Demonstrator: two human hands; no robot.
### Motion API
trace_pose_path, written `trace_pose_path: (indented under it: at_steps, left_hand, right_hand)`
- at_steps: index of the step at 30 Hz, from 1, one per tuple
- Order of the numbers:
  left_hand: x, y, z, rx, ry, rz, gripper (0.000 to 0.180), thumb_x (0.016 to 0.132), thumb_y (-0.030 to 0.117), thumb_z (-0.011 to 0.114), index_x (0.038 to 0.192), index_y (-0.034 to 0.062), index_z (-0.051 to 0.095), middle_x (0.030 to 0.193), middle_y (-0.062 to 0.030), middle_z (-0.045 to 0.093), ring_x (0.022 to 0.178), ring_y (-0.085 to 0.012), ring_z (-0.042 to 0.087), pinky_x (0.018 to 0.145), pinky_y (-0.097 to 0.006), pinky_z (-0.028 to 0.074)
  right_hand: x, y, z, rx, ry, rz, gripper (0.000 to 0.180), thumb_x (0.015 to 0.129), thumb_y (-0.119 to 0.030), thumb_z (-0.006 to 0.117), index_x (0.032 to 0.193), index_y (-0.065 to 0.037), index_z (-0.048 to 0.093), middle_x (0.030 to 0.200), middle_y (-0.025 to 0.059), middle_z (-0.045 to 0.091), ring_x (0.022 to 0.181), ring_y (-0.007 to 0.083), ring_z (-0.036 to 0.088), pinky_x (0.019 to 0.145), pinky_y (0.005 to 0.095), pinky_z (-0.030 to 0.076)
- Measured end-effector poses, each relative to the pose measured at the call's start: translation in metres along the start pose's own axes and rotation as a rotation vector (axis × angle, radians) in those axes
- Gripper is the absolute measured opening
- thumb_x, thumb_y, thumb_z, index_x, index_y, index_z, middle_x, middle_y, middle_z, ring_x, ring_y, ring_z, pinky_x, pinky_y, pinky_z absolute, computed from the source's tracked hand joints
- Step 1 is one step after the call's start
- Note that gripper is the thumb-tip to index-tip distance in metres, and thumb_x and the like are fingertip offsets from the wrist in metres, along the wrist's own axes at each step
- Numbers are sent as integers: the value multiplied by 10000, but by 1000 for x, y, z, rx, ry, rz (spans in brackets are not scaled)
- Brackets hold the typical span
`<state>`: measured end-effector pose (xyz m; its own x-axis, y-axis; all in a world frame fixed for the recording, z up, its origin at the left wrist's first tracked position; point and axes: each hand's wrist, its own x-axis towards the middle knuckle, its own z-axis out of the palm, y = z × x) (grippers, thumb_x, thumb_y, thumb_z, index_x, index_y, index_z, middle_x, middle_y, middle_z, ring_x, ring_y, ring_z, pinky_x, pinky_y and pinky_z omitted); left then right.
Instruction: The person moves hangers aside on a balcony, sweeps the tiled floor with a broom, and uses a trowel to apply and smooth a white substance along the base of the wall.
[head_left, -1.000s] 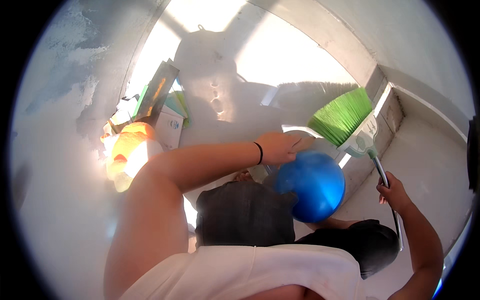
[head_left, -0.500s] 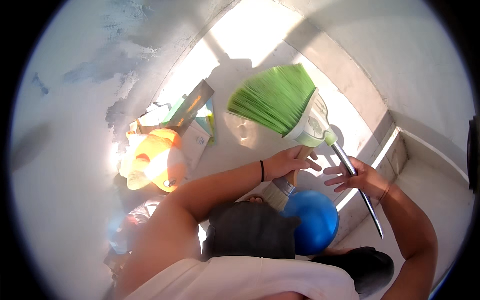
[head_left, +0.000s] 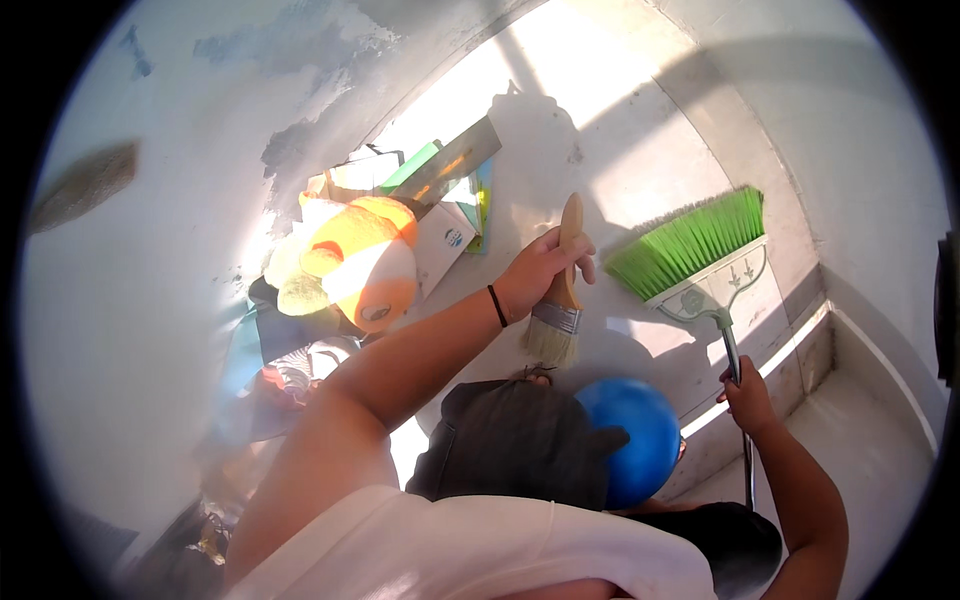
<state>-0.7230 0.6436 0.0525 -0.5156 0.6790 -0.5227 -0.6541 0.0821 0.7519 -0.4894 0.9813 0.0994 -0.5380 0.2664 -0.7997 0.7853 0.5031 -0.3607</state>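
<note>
My left hand is closed around the wooden handle of a wide paintbrush, whose pale bristles point down toward my knees. On the right, my right hand grips the metal stick of a broom just below its head. The broom's green bristles face away from me, fanned toward the far side, with the pale plastic head beneath them. Some distance separates the brush from the broom. A blue ball sits beside my dark-clothed leg, between my two arms.
An orange-and-white plush toy lies at the left against a pile of boxes and booklets. Further left stands a pale, stained wall. A raised ledge runs along the right, and strong sunlight and shadows cross the floor.
The broom has swung right, away from my left hand, its head turning upright. My right fingers, loosely spread before, have closed on its stick. The paintbrush has moved up and left with my left hand.
</note>
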Motion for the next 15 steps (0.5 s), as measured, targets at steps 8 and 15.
trace_pose_path:
  at_steps: [8,15]
  left_hand:
    - [23,35,46,-43,112,257,254,1007,329,491,984,84,551,846,-16,599,799,-78,528,748,-235,423]
    - [26,38,51,20,254,158,272,997,336,514,1021,73,576,876,4,595,848,-60,522,780,-215,419]
  right_hand:
    - [56,-100,79,-66,71,-617,417,901,-116,572,1290,-13,463,1131,193,598,1075,285,612,890,379,488]
    - [26,-161,79,708,-510,-550,475,925,-176,600,1357,-58,443,1161,102,594,1067,225,597,887,343,499]
